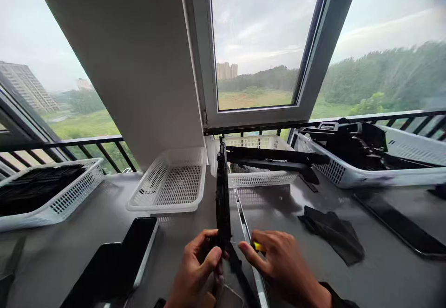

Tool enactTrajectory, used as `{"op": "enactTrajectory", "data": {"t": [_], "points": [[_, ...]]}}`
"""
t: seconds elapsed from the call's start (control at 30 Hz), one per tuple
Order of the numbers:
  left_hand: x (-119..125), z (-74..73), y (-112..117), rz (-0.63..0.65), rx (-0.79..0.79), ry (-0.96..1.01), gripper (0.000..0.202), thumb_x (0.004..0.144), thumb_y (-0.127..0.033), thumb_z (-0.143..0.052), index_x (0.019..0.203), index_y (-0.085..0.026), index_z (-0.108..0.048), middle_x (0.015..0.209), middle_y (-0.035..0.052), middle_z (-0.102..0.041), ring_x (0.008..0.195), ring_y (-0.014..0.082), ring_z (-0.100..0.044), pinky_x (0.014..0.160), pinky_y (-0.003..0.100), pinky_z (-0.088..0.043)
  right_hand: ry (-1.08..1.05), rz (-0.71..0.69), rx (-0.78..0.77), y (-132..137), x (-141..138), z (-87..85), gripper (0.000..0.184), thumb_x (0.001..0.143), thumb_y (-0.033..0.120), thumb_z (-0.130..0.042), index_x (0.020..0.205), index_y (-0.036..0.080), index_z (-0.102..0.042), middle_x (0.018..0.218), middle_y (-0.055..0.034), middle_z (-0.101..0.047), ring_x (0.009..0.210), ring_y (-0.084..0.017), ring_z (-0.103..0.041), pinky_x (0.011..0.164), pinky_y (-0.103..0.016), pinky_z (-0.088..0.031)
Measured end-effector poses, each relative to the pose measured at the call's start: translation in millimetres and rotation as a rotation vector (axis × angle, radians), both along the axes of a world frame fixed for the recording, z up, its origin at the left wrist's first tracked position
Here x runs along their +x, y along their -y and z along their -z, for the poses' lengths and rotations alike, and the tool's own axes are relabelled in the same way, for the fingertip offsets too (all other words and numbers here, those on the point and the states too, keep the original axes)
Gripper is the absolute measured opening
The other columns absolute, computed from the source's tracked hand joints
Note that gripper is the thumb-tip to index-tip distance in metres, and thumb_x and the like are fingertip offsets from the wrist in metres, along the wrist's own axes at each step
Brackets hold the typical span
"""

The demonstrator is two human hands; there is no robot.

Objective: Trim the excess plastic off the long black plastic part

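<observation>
On the grey bench (348, 280), among four white mesh baskets (170, 180), the left hand (195, 268) closes its fingers around one long black bracket (223, 196) pointing away, while the right hand (278, 264) pinches one small yellow tool (257, 246) beside it.

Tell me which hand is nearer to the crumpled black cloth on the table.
Right. The right hand sits just left of the black cloth, holding something small and yellow. The left hand is farther left, gripping the long black part.
</observation>
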State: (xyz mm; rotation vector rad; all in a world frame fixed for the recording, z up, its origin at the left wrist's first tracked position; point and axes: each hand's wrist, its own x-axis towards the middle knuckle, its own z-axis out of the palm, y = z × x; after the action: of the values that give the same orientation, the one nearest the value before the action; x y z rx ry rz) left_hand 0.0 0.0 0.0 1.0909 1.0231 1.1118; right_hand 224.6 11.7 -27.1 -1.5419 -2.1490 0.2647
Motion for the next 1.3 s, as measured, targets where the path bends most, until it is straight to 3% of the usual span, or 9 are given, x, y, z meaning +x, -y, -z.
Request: {"op": "enactTrajectory", "data": {"t": [0.17, 0.33, 0.5, 0.67, 0.83, 1.0, 1.2, 1.3], "points": [[-5, 5.5, -1, 0.003, -0.021, 0.018, 0.052, 0.086, -0.060, -0.085, 0.112, -0.016, -0.078, 0.073, -0.0007, -0.072, 0.050, 0.0071, -0.055, 0.052, 0.021, -0.053, 0.031, -0.049, 0.031, 2, -3, -1.0, 0.061, 0.106, 0.068, -0.053, 0.066, 0.022, -0.057, 0.059, 0.0011, -0.062, 0.057, -0.015, -0.059, 0.061, -0.030, -0.022], [-10, 12.1, -4, 0.068, -0.012, 0.024, 0.053, 0.088, -0.061, -0.083, 0.116, -0.017, -0.078, 0.079, 0.0008, -0.073, 0.055, 0.0090, -0.059, 0.051, 0.021, -0.053, -0.022, -0.007, 0.055, -1, -2, -2.2, 0.065, 0.107, 0.071, -0.049, 0.064, 0.021, -0.054, 0.058, 0.0017, -0.058, 0.054, -0.014, -0.056, 0.060, -0.029, -0.022], [-13, 14.4, -7, 0.097, 0.014, 0.033, 0.053, 0.090, -0.062, -0.081, 0.117, -0.017, -0.076, 0.078, -0.0001, -0.071, 0.056, 0.0089, -0.057, 0.052, 0.021, -0.052, -0.010, -0.059, 0.044, -2, 0, -3.2, 0.066, 0.107, 0.071, -0.047, 0.064, 0.021, -0.053, 0.057, 0.0021, -0.057, 0.055, -0.013, -0.053, 0.060, -0.029, -0.022], [-12, 18.7, -3, 0.178, 0.007, -0.054, 0.061, 0.085, -0.063, -0.086, 0.125, -0.018, -0.072, 0.095, 0.0065, -0.078, 0.080, 0.0173, -0.068, 0.071, 0.027, -0.055, -0.059, -0.013, 0.042, -2, 1, -5.3, 0.072, 0.108, 0.075, -0.037, 0.063, 0.022, -0.051, 0.055, 0.0019, -0.056, 0.052, -0.012, -0.050, 0.059, -0.029, -0.022], [-13, 27.8, -2, 0.197, 0.012, -0.208, 0.076, 0.079, -0.067, -0.088, 0.133, -0.017, -0.068, 0.112, 0.0138, -0.080, 0.106, 0.0306, -0.074, 0.099, 0.043, -0.055, 0.018, -0.028, -0.051, -1, -2, -1.0, 0.072, 0.109, 0.074, -0.035, 0.063, 0.022, -0.054, 0.056, -0.0010, -0.062, 0.054, -0.015, -0.054, 0.060, -0.033, -0.018], [-13, 37.9, -3, 0.166, 0.040, -0.224, 0.066, 0.080, -0.058, -0.091, 0.132, -0.021, -0.073, 0.119, 0.0119, -0.082, 0.108, 0.0321, -0.077, 0.101, 0.043, -0.058, 0.015, -0.084, -0.119, 2, -3, -4.5, 0.068, 0.109, 0.072, -0.039, 0.067, 0.022, -0.058, 0.062, -0.0017, -0.068, 0.058, -0.015, -0.058, 0.063, -0.033, -0.020], [-15, 56.1, -1, 0.138, 0.059, -0.218, 0.066, 0.078, -0.052, -0.094, 0.134, -0.023, -0.075, 0.115, 0.0113, -0.083, 0.104, 0.0316, -0.079, 0.102, 0.045, -0.060, 0.058, -0.019, -0.244, -1, -6, -10.1, 0.068, 0.108, 0.071, -0.036, 0.064, 0.022, -0.054, 0.062, -0.0031, -0.068, 0.060, -0.017, -0.058, 0.063, -0.034, -0.018], [-15, 56.8, 0, 0.118, 0.069, -0.224, 0.063, 0.077, -0.051, -0.095, 0.132, -0.024, -0.077, 0.117, 0.0116, -0.082, 0.108, 0.0319, -0.078, 0.100, 0.042, -0.061, 0.050, -0.064, -0.259, 1, -8, -7.6, 0.069, 0.108, 0.071, -0.034, 0.065, 0.022, -0.056, 0.063, -0.0026, -0.069, 0.061, -0.017, -0.057, 0.064, -0.034, -0.019]]}}
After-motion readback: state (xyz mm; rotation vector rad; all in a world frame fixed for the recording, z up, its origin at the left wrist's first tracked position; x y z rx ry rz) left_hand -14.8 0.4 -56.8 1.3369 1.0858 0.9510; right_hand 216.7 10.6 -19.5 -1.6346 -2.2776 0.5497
